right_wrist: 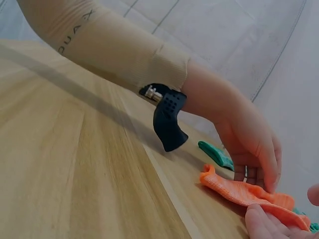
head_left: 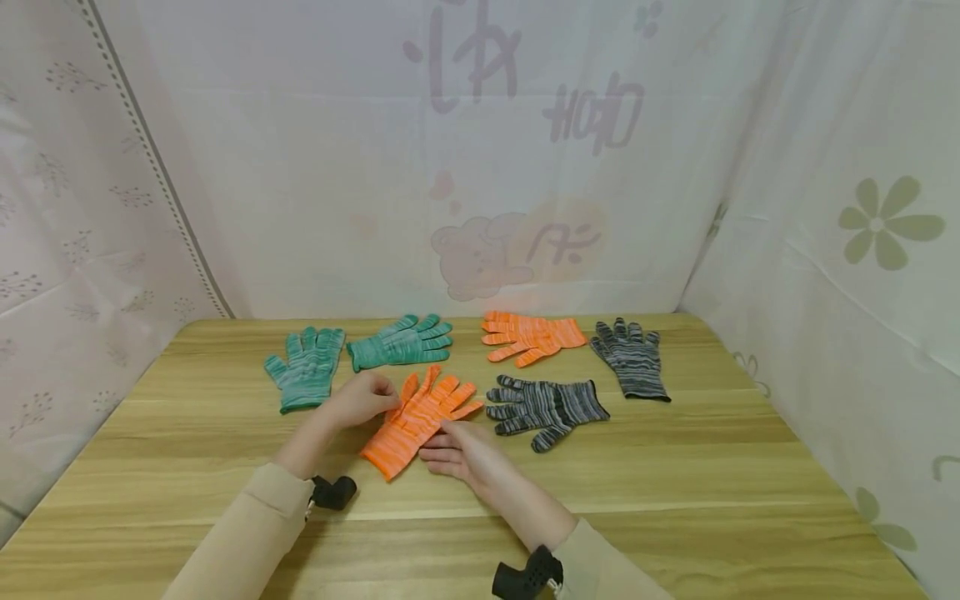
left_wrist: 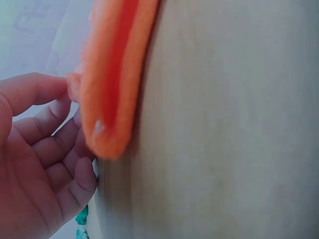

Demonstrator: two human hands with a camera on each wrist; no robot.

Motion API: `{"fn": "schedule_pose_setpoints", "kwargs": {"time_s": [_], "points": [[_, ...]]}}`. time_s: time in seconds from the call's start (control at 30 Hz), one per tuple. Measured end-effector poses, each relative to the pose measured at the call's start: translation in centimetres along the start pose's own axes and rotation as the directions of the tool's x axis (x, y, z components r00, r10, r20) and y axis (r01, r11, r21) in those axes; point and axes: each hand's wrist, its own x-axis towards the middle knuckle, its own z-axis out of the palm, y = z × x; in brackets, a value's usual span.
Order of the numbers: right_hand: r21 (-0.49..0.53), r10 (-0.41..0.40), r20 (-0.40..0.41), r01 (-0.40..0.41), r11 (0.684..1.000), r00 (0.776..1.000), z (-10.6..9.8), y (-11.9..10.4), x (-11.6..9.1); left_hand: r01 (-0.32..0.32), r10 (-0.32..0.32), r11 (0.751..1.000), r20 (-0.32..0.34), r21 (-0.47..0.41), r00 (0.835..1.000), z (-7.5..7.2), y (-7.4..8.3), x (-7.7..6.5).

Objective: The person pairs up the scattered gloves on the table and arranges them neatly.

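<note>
An orange-and-white knit glove (head_left: 412, 425) lies slanted at the front middle of the table, fingers pointing away and cuff toward me. My left hand (head_left: 363, 402) pinches it at its left side between thumb and index finger. The other fingers of that hand (left_wrist: 45, 144) curl loosely beside the cuff (left_wrist: 109, 134), whose opening shows in the left wrist view. At the glove's right edge, my right hand (head_left: 476, 462) holds it with thumb on top, the other fingers stretched out low alongside. In the right wrist view, these fingers (right_wrist: 259, 224) partly cover the glove (right_wrist: 239, 191).
Two green gloves (head_left: 311, 367) (head_left: 405, 342) lie at the back left of the wooden table (head_left: 675, 517). Another orange glove (head_left: 532, 335) lies at the back right, near two grey-black gloves (head_left: 551, 408) (head_left: 630, 358). Printed curtains (head_left: 337, 167) hang behind and beside the table.
</note>
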Motion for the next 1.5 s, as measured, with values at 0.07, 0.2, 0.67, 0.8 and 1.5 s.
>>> {"fn": "schedule_pose_setpoints", "kwargs": {"time_s": [0.07,0.2,0.67,0.8,1.5], "points": [[-0.028,0.001,-0.017,-0.002,1.0,1.0,-0.1,-0.1,0.2,0.021,-0.022,0.999,-0.007,-0.039,1.0,0.1,0.0,-0.1],[-0.066,0.004,-0.041,-0.007,0.998,0.999,-0.3,-0.1,0.4,0.078,-0.081,0.991,-0.031,-0.107,0.996,0.4,0.2,-0.1],[-0.148,-0.004,-0.052,-0.004,0.989,0.999,-0.2,-0.5,0.4,0.129,-0.141,0.984,-0.098,-0.125,0.985,1.1,1.0,-0.5],[-0.189,-0.017,-0.084,0.001,0.982,0.996,-0.2,-0.7,0.5,0.115,-0.129,0.982,-0.09,-0.148,0.988,1.1,1.0,-0.7],[-0.309,-0.052,-0.135,0.008,0.951,0.989,-0.5,-0.9,0.8,0.072,-0.08,0.942,-0.011,-0.328,0.997,1.5,1.1,-2.2]]}}
